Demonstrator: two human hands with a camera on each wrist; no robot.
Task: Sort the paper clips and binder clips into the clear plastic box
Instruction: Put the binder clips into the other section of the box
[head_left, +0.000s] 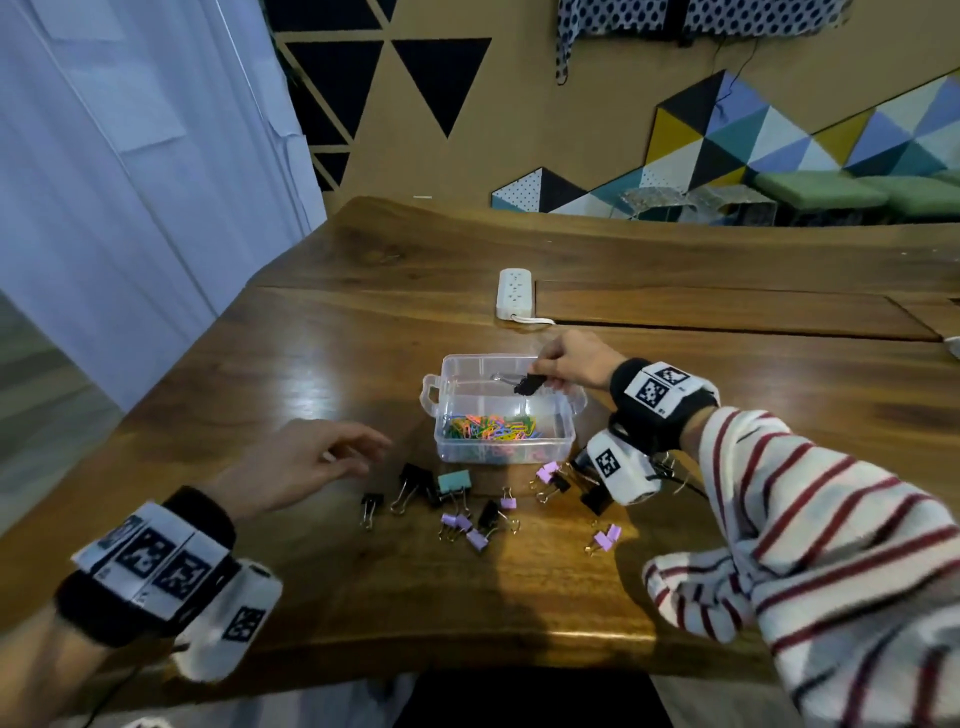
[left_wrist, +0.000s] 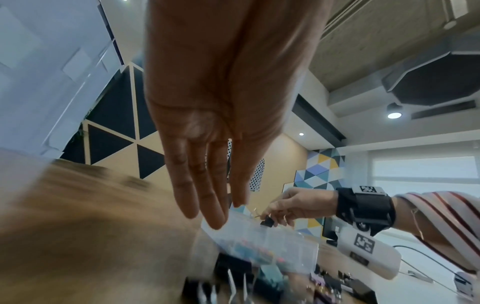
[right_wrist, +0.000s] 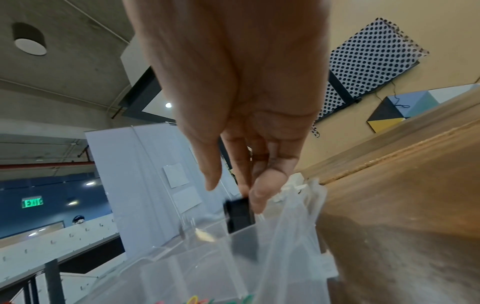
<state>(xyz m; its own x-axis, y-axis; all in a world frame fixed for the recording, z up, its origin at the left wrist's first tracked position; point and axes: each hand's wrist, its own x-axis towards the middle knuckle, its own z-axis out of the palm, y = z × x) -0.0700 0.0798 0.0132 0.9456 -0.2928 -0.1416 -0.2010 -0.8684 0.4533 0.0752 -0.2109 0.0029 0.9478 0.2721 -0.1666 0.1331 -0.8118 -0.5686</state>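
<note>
A clear plastic box (head_left: 563, 439) stands mid-table with coloured paper clips (head_left: 491, 427) piled in its near compartment. My right hand (head_left: 550, 371) hovers over the far compartment and pinches a black binder clip (head_left: 529, 384), (right_wrist: 239, 214), (left_wrist: 267, 222) just above the box (right_wrist: 182, 273). My left hand (head_left: 332, 452), (left_wrist: 215, 205) floats left of the box (left_wrist: 272, 238) with relaxed, straight fingers and holds nothing. Several black, purple and teal binder clips (head_left: 454, 482) lie on the table in front of the box.
The wooden table (head_left: 311, 364) has a white power strip (head_left: 514, 293) behind the box. A long slot (head_left: 727, 325) runs across the table to the right. My striped sleeve (head_left: 810, 545) hangs over the table's right front part.
</note>
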